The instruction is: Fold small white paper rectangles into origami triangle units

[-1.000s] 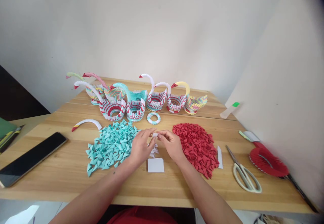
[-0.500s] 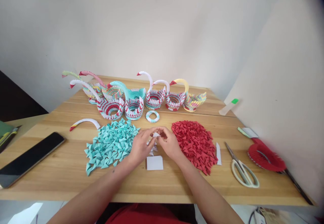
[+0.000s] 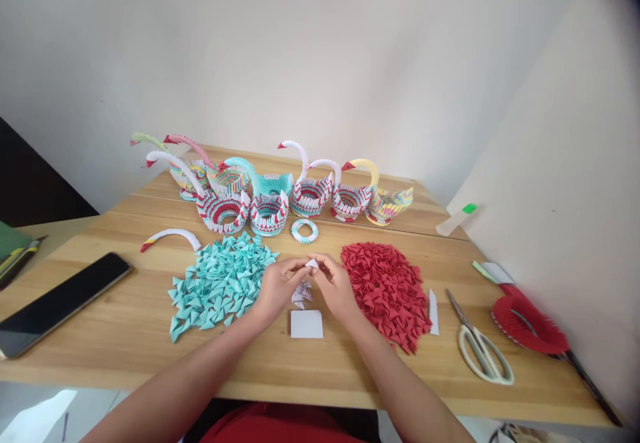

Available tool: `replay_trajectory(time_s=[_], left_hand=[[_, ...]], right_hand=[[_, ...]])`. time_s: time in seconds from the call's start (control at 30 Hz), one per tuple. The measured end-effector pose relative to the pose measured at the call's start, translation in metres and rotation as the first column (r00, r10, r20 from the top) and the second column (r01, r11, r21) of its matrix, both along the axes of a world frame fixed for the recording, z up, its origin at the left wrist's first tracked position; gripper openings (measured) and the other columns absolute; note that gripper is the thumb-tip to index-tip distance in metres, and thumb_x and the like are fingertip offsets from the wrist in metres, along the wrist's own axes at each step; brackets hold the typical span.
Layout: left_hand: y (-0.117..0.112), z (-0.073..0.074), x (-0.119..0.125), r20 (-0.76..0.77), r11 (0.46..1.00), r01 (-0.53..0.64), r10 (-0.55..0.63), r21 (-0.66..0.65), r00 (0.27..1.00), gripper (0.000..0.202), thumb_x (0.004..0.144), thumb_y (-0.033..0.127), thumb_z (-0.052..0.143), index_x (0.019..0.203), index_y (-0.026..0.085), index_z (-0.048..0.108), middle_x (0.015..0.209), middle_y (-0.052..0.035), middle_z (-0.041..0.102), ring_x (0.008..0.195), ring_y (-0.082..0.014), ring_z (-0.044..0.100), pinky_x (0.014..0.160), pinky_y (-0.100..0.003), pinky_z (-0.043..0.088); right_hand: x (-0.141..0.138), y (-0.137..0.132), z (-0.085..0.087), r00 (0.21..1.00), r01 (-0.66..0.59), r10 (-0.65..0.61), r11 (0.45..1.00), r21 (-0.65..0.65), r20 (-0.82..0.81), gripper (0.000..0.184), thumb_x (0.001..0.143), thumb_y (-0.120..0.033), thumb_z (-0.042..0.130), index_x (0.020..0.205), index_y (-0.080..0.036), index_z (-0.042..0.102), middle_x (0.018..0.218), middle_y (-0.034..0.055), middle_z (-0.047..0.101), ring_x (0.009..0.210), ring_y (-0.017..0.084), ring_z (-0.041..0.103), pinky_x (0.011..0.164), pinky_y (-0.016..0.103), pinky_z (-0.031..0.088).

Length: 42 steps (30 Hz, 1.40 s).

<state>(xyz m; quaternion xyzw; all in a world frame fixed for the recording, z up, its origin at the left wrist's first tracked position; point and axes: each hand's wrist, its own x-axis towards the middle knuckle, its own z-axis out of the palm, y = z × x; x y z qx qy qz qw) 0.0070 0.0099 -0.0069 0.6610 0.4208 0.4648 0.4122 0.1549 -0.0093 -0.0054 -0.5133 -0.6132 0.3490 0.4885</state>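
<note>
Between the fingertips of both hands is a small white folded paper triangle (image 3: 312, 263). My left hand (image 3: 278, 289) pinches its left side, and my right hand (image 3: 335, 286) pinches its right side. Below them lie several white folded paper pieces (image 3: 301, 294), partly hidden by my left hand. A stack of white paper rectangles (image 3: 307, 324) rests nearer to me. To the left spreads a heap of turquoise paper triangles (image 3: 225, 283), and to the right a heap of red paper triangles (image 3: 385, 289).
Several paper swans (image 3: 224, 211) stand along the back of the wooden table (image 3: 240, 376), with a paper ring (image 3: 305, 231) before them. A curved swan neck (image 3: 173, 234) and phone (image 3: 65, 303) lie left. Scissors (image 3: 480, 346), a glue bottle (image 3: 456, 220) and a red fan-like object (image 3: 530, 323) are right.
The fingertips have drawn closer together on the white paper, which now shows as a neat triangle. My view has shifted and tilted slightly.
</note>
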Motion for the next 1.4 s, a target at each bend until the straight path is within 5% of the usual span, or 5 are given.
replay_trajectory(time_s=[0.4,0.63,0.83,1.07,1.4], left_hand=[[0.005,0.004,-0.003,-0.05,0.999,-0.021,0.019,-0.036,0.999,0.019,0.081,0.024,0.053,0.067,0.017,0.064,0.066,-0.0002,0.066,0.064,-0.014,0.058,0.063,-0.023,0.044],[0.008,0.002,-0.003,0.301,0.92,0.27,-0.182,-0.285,0.936,0.025,0.078,0.038,0.063,0.078,0.014,0.071,0.07,-0.0048,0.07,0.062,-0.0153,0.062,0.062,-0.026,0.049],[0.009,-0.002,0.0,0.352,0.909,0.233,-0.105,-0.346,0.93,0.019,0.07,0.033,0.065,0.067,0.014,0.064,0.06,-0.0025,0.066,0.055,-0.0134,0.059,0.057,-0.025,0.047],[0.001,0.007,0.0,0.042,0.989,-0.052,0.058,-0.135,0.997,0.015,0.073,0.029,0.059,0.064,0.017,0.062,0.062,-0.0009,0.064,0.059,-0.0138,0.057,0.055,-0.023,0.041],[0.008,0.001,-0.001,0.207,0.962,0.125,-0.074,-0.245,0.976,0.013,0.072,0.028,0.06,0.071,0.015,0.062,0.062,-0.0007,0.064,0.055,-0.0127,0.056,0.053,-0.022,0.041]], right_hand=[[0.0,0.0,0.001,0.983,-0.081,0.059,0.988,-0.128,-0.173,0.032,0.084,-0.043,0.059,0.102,-0.02,0.069,0.095,0.0057,0.07,0.085,0.02,0.064,0.078,0.032,0.051],[0.004,0.004,0.002,0.944,-0.023,-0.039,0.983,-0.184,-0.326,0.023,0.077,-0.041,0.066,0.083,-0.019,0.063,0.071,-0.0004,0.064,0.069,0.015,0.059,0.07,0.028,0.05],[0.001,0.003,-0.002,0.929,-0.057,-0.038,0.968,-0.243,-0.368,0.024,0.074,-0.041,0.07,0.08,-0.019,0.063,0.072,-0.0002,0.063,0.069,0.015,0.059,0.072,0.029,0.05],[-0.004,0.001,0.0,0.946,-0.014,-0.063,0.973,-0.232,-0.319,0.022,0.072,-0.037,0.072,0.077,-0.018,0.063,0.073,0.001,0.066,0.068,0.016,0.062,0.069,0.03,0.051],[0.001,-0.004,0.009,0.998,0.045,-0.046,0.999,0.023,0.051,0.017,0.086,-0.028,0.055,0.089,-0.02,0.071,0.079,0.0023,0.07,0.076,0.017,0.064,0.073,0.028,0.048]])
